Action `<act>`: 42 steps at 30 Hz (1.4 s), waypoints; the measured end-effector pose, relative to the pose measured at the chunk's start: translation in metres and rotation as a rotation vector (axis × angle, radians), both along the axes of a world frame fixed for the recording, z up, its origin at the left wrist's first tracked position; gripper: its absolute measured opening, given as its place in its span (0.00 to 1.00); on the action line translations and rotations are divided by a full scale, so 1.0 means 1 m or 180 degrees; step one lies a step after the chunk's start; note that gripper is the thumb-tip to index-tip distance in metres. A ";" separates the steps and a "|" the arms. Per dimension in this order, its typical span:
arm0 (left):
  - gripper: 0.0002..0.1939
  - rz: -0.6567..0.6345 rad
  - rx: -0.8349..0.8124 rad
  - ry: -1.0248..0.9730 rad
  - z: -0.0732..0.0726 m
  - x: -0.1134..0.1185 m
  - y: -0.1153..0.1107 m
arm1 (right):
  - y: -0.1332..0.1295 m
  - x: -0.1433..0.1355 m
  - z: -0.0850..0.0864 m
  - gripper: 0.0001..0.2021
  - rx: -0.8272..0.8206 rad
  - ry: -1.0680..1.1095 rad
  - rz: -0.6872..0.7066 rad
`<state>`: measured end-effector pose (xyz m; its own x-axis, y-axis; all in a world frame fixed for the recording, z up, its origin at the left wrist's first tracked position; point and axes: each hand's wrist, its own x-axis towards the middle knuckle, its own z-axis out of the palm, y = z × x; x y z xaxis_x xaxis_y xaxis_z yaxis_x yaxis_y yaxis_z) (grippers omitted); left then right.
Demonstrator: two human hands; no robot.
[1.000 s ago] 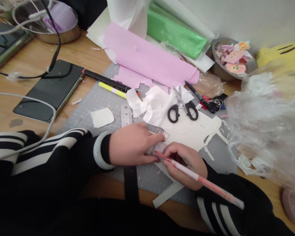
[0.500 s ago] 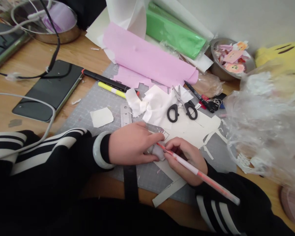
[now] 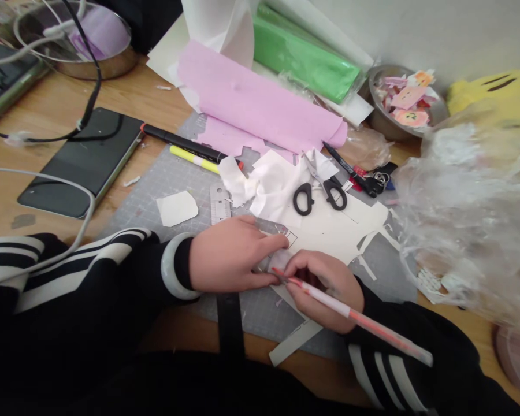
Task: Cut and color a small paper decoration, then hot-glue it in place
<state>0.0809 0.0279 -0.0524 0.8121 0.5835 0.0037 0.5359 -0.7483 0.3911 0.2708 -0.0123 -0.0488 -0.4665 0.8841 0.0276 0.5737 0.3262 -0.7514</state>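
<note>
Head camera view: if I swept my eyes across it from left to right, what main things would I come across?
Dark device at the edge, dark phone, left hand, right hand holding an orange-and-white pen, metal bowl of paper scraps, yellow thing.

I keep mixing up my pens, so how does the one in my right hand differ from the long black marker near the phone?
The pen is gripped in your right hand, while the black marker lies loose, partly on the grey mat.
The pen has a white section and an orange-red barrel; the marker is mostly black with orange-red ends.
Both are slender and straight.
</note>
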 end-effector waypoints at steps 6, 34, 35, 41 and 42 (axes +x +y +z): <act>0.15 0.0006 -0.0036 0.0040 0.000 0.000 0.000 | -0.001 0.001 0.001 0.04 -0.0194 0.0182 -0.0450; 0.17 0.0006 0.0029 -0.0018 -0.001 0.000 0.000 | 0.001 0.001 0.000 0.03 0.0134 0.0042 0.0076; 0.17 0.0007 0.0033 -0.0024 -0.001 0.000 0.000 | 0.001 0.001 0.000 0.03 0.0202 0.0055 0.0254; 0.17 0.0009 -0.0040 0.0004 -0.001 0.000 0.000 | -0.001 0.000 0.001 0.04 0.0028 -0.0006 -0.0338; 0.17 0.0002 -0.0046 0.0006 -0.001 0.000 0.000 | -0.001 -0.001 0.001 0.04 0.0023 -0.0019 -0.0349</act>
<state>0.0809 0.0282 -0.0533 0.8118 0.5839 -0.0063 0.5370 -0.7422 0.4010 0.2702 -0.0130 -0.0474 -0.3672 0.9296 0.0316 0.6106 0.2666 -0.7457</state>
